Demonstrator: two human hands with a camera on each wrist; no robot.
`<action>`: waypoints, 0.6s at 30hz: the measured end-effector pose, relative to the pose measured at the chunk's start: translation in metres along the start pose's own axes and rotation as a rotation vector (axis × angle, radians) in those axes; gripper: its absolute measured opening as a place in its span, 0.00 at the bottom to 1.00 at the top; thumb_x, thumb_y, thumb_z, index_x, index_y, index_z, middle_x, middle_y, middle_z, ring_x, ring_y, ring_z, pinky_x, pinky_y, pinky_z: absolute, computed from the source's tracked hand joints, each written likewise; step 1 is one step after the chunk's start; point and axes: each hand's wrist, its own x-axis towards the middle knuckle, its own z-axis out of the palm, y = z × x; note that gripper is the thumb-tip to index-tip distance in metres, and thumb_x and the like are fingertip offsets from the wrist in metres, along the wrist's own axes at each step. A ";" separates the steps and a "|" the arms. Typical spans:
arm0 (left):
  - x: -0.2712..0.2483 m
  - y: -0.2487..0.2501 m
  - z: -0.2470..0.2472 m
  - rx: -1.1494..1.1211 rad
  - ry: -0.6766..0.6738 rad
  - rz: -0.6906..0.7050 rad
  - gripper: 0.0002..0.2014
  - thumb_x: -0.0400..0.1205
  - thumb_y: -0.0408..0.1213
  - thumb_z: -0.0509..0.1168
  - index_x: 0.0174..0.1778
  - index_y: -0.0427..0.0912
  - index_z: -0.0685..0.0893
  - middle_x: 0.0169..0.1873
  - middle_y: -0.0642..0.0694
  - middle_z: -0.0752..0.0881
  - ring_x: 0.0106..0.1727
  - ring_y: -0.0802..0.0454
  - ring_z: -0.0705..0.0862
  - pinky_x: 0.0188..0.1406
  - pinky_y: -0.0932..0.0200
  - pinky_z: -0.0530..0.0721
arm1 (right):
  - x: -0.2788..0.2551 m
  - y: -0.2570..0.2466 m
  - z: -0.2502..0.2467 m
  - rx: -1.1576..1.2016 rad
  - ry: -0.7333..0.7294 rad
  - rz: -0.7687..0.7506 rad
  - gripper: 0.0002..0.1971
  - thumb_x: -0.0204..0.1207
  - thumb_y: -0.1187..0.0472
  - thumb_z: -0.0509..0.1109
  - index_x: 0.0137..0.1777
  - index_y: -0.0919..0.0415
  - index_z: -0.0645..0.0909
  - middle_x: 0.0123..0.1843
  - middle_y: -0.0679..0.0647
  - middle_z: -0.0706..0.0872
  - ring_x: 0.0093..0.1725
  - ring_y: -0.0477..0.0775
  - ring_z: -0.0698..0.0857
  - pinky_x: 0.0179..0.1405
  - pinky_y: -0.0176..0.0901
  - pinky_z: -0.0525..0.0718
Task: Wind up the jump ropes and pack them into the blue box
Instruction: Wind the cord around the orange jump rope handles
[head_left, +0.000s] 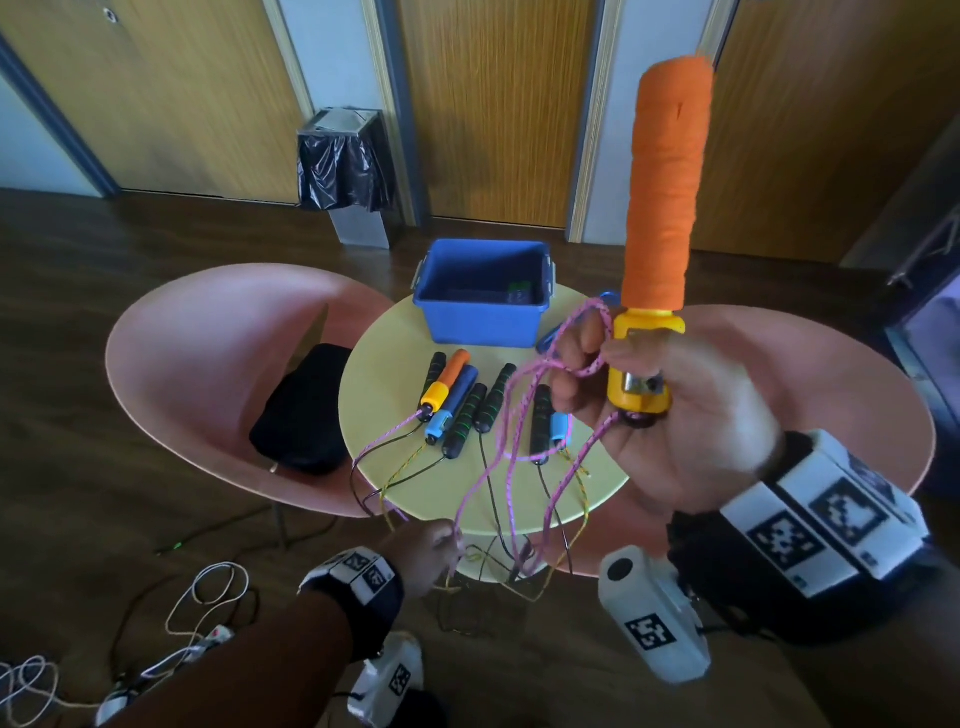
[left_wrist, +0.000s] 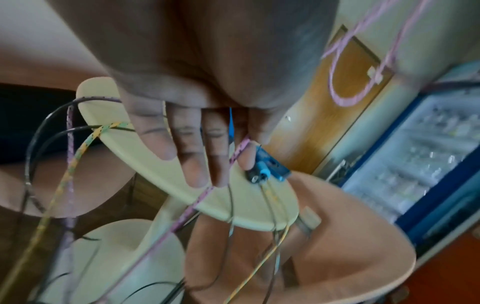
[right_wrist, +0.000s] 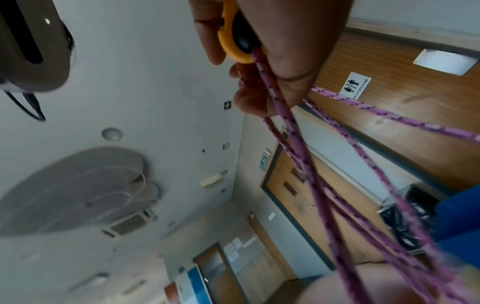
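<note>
My right hand (head_left: 602, 364) is raised and grips the yellow base of an orange foam jump-rope handle (head_left: 662, 197), which stands upright. Loops of its pink rope (head_left: 511, 447) hang over that hand's fingers (right_wrist: 249, 102) and trail down past the table edge. Lower down, my left hand (head_left: 441, 545) pinches the pink rope (left_wrist: 197, 201) between thumb and index finger (left_wrist: 246, 160). The blue box (head_left: 483, 317) stands open at the back of the round yellow table (head_left: 384, 364), with something dark inside. The other orange handle (head_left: 447, 382) lies among blue and black-green handles (head_left: 465, 421).
Black and yellow ropes hang off the table's front edge in a tangle (head_left: 488, 571). Pink chairs (head_left: 208, 364) flank the table, the left one holding a black bag (head_left: 306, 410). A lined bin (head_left: 343, 171) stands by wooden doors. White cords (head_left: 208, 597) lie on the floor.
</note>
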 end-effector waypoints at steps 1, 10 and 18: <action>-0.003 0.000 -0.006 -0.036 0.039 0.019 0.16 0.75 0.65 0.51 0.34 0.65 0.81 0.37 0.51 0.90 0.38 0.53 0.88 0.45 0.51 0.86 | -0.001 0.004 -0.007 -0.070 0.054 -0.004 0.05 0.56 0.65 0.74 0.33 0.61 0.85 0.34 0.59 0.82 0.33 0.58 0.83 0.35 0.46 0.84; -0.057 0.085 -0.085 -0.219 0.264 0.346 0.19 0.76 0.60 0.56 0.37 0.49 0.84 0.36 0.52 0.88 0.37 0.57 0.85 0.44 0.56 0.84 | -0.001 0.090 -0.029 -0.453 0.080 0.298 0.09 0.62 0.65 0.71 0.40 0.54 0.87 0.51 0.79 0.83 0.39 0.57 0.83 0.44 0.49 0.84; -0.082 0.099 -0.110 -0.641 0.403 0.445 0.16 0.84 0.40 0.56 0.43 0.32 0.85 0.35 0.41 0.88 0.36 0.48 0.83 0.38 0.54 0.83 | 0.011 0.112 -0.009 -0.335 -0.092 0.353 0.09 0.60 0.68 0.71 0.42 0.66 0.85 0.40 0.66 0.84 0.36 0.57 0.83 0.39 0.47 0.83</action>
